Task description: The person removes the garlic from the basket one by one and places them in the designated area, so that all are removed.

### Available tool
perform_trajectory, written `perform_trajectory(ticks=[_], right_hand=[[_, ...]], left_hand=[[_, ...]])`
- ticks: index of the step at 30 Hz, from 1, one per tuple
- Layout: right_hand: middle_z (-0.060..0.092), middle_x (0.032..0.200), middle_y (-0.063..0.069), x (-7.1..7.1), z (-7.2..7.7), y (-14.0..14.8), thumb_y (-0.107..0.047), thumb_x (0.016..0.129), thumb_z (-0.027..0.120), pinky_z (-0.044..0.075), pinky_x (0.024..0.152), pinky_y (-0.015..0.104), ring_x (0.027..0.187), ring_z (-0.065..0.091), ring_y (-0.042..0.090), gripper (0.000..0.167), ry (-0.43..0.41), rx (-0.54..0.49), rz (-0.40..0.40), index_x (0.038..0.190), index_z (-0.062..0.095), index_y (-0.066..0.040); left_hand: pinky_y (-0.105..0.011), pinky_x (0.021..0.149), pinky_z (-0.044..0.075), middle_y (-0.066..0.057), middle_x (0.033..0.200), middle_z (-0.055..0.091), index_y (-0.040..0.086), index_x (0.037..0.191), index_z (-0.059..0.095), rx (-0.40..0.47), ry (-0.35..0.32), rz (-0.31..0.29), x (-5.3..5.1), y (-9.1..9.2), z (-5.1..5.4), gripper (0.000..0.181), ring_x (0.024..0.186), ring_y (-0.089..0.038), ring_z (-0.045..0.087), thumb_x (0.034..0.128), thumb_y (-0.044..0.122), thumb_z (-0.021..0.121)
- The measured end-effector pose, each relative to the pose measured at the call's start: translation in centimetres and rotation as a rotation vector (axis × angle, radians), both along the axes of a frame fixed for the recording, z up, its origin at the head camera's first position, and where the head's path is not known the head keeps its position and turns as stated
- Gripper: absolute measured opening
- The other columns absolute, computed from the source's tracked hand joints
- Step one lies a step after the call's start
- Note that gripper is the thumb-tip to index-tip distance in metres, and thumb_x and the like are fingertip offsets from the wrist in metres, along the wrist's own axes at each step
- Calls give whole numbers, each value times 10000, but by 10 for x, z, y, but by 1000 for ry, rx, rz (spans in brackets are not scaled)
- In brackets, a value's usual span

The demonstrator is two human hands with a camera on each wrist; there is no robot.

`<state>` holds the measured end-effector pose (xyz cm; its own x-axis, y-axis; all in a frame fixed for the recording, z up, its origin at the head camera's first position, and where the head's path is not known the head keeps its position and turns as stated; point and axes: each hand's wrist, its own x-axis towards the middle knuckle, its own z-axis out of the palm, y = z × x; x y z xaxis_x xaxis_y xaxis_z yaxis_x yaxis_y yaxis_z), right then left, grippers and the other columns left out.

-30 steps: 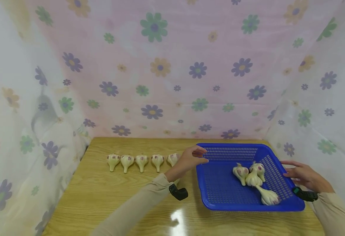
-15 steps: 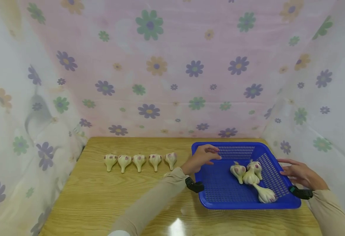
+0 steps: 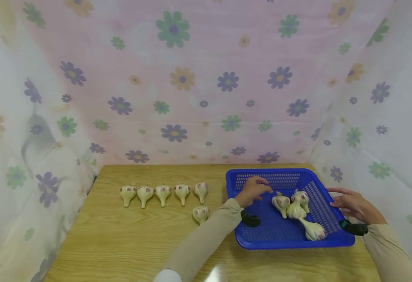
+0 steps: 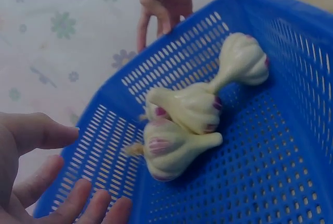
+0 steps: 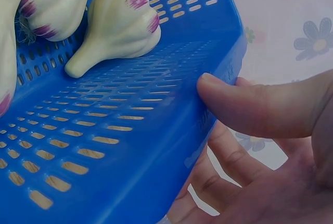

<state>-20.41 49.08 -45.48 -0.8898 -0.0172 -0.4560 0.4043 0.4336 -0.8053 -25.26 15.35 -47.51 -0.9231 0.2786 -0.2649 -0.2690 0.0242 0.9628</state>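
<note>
My left hand is over the left side of a blue perforated plastic basket. Its fingers are spread and bent slightly, with nothing between them. Several garlic bulbs lie together in the basket's right half, the nearest to that hand being one garlic bulb with a purple-streaked top. Another garlic bulb rests near the right wall. At the right side, my right hand holds the basket's rim, thumb on top and fingers along the outside.
A row of several garlic bulbs, stems toward me, lies on the wooden table left of the basket. One more garlic bulb sits in front of the row's right end. Flowered cloth walls the table at the back and sides.
My left hand has moved right from the basket's left rim to over its inside, uncovering the garlic bulb in front of the row. The right hand stays at the rim.
</note>
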Motion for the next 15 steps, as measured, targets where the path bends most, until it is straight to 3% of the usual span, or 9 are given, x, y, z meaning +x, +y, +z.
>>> perform_trajectory(ticks=[7, 15], right_hand=[[636, 1042, 39, -1, 0, -3, -67, 880, 617, 548, 740, 389, 879, 661, 237, 671, 10, -8, -42, 1451, 280, 38], [647, 1042, 75, 0, -2, -3, -109, 883, 653, 549, 755, 422, 871, 666, 250, 731, 3, 22, -88, 1456, 231, 62]], left_hand=[[-550, 746, 516, -17, 858, 568, 23, 906, 653, -85, -18, 75, 2, 23, -18, 233, 772, -323, 596, 696, -10, 750], [-503, 685, 546, -42, 728, 530, 90, 897, 612, -31, -136, 135, 12, 42, -30, 311, 801, -285, 603, 647, -30, 752]])
